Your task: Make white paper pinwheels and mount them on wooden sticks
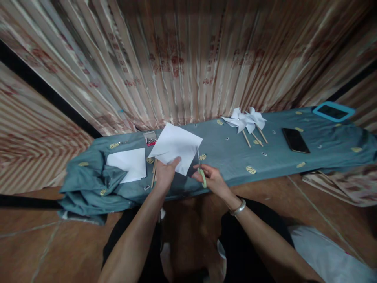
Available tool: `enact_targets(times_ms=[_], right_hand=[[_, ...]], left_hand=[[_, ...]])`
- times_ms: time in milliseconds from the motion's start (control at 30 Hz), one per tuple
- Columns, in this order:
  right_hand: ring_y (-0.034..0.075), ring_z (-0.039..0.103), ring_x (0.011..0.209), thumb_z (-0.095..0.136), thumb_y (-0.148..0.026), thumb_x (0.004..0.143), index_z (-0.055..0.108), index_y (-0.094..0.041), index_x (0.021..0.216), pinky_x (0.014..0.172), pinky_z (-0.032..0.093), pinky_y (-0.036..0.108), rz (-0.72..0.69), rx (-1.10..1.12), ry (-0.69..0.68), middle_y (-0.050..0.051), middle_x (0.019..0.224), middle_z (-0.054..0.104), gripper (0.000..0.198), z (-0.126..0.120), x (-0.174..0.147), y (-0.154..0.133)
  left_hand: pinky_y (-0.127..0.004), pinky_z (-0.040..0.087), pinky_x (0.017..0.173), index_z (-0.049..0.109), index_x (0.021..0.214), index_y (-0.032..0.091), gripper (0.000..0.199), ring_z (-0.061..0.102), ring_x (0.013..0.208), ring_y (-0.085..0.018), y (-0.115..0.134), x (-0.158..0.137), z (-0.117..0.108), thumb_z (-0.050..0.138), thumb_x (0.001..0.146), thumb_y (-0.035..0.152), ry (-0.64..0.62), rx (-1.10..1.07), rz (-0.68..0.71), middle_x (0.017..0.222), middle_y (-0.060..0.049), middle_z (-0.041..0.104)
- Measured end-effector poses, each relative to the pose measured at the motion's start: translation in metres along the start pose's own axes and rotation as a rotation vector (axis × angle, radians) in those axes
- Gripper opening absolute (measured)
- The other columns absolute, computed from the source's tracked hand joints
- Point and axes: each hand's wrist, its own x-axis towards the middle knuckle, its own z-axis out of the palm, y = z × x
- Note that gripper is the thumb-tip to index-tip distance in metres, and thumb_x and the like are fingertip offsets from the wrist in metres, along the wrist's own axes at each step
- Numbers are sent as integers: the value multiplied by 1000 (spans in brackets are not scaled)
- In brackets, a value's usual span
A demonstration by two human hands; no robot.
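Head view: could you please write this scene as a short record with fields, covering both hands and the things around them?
left hand: holds a white sheet
right hand: holds green-handled scissors, blades at the sheet's right edge
left of sheet: white papers, partly under a fold of cloth
beside left hand: wooden sticks
right of sheet: white pinwheels on sticks
farther right: dark phone, blue-framed device

From here I see a long surface [277,161] under grey-green cloth [78,179], bearing white paper sheets [137,162], slim wooden sticks [153,175], a small packet of metal pieces [150,139], white paper pinwheels [239,121], a black phone [295,140], a blue-framed tablet [333,111].
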Motion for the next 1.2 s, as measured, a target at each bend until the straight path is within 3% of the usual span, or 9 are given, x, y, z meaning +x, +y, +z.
enact_targets(times_ms=[200,367,667,1200], right_hand=[[12,57,64,70,-62,71,64,-17,93,58,42,24,128,-61,-295,2,75,66,50,5,-22,0],[13,59,68,66,-67,71,63,-16,98,59,44,24,169,-49,-395,6,80,69,58,11,-28,-2],[12,57,63,65,-69,71,64,-15,97,57,42,23,166,-14,-390,4,75,67,59,17,-24,2],[10,55,59,69,-65,69,64,-16,90,55,44,23,155,19,-316,2,69,65,54,17,-20,0]], left_hand=[[-35,53,83,71,88,13,35,69,86,-24,12,14,-7,80,57,28,54,-33,119,89,-9,74],[-36,53,83,71,81,13,30,68,82,-23,12,15,-6,79,56,28,59,-53,130,87,-10,74],[-35,53,84,71,90,13,36,69,85,-22,-5,19,-1,80,58,29,15,-19,167,91,-7,74],[-36,55,79,72,81,13,30,69,78,-23,10,1,10,79,56,29,27,16,49,85,-7,75]])
